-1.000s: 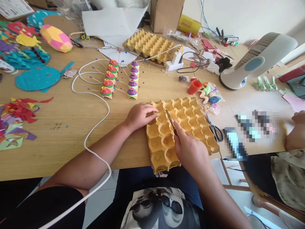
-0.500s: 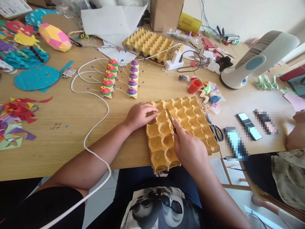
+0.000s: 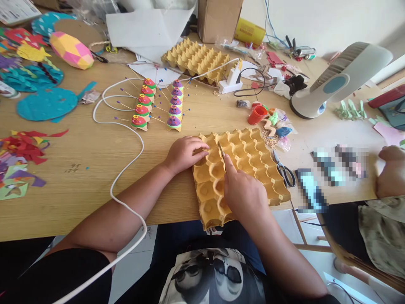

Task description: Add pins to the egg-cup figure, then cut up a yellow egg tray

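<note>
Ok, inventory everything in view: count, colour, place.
egg trays: two, yellow, front and back
knife: one, dark, at front tray
scissors: one, black-handled, beside front tray
painted strips: two, red-green and purple-yellow, centre-left
cup: one, red, mid-table
fan: one, white, right
power strip: one, white, by back tray
box: one, brown, back
paper scraps: many, multicoloured, left
blurred items: three, multicoloured, right
table: one, brown, beneath
clutter: uncounted, multicoloured, back
another person's arm: one, right edge
left hand: one, on front tray
right hand: one, gripping knife
</note>
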Available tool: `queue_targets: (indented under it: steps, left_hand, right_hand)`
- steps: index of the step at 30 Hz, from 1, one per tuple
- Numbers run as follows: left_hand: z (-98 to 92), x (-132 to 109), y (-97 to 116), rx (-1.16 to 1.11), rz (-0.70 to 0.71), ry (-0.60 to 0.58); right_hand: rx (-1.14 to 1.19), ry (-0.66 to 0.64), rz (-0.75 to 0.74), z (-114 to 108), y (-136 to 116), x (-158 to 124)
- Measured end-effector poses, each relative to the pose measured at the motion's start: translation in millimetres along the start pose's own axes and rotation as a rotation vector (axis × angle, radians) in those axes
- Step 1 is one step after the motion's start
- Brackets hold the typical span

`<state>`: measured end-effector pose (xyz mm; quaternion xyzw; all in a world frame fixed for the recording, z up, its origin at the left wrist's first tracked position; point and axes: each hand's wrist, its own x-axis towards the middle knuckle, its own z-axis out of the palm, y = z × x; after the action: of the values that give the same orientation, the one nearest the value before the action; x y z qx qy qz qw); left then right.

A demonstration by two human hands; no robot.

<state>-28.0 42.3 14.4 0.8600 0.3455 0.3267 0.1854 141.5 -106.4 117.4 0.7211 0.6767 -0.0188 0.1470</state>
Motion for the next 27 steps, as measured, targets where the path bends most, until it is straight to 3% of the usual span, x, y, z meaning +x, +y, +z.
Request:
queue_targets:
  steps: [10, 16, 22, 27]
  left_hand:
    - [1.5, 0, -2, -0.003, -0.003, -0.01]
    - [2.0, 0, -1, 0.001, -0.002, 0.003]
    - [1.4, 1, -2, -0.008, -0.012, -0.006]
    - [2.1, -1, -2, -0.001, -0.009, -0.002]
  right_hand:
    - [-0.025, -0.047, 0.011, -2, -5, 10]
    - [-0.03, -0.045, -0.004, -3, 0, 2]
    - [0.032, -0.091, 0.015, -11, 2, 17]
    - [0.009, -0.096, -0.008, -13, 6, 3]
